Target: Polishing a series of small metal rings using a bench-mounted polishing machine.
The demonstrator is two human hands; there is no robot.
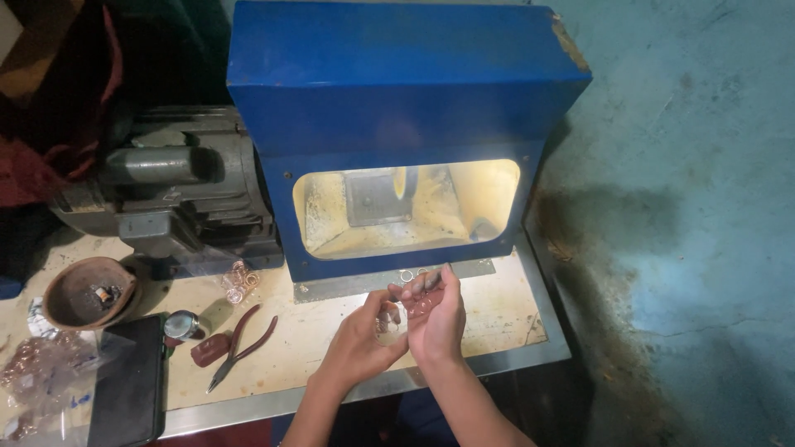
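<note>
Both bare forearms come up from the near edge of the worktop (497,314) and meet just in front of it. The left hand (364,335) is cupped, fingers curled toward the right hand (435,310), which stands palm-up, fingers bent, its grip pinching something small; the 2 hands touch.

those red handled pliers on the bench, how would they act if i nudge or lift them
The pliers look like stiff metal, so probably fairly heavy for their size. They lie flat on the table, so a nudge would likely slide or spin them, not roll them. The splayed handles may swing on the pivot when lifted.
</note>
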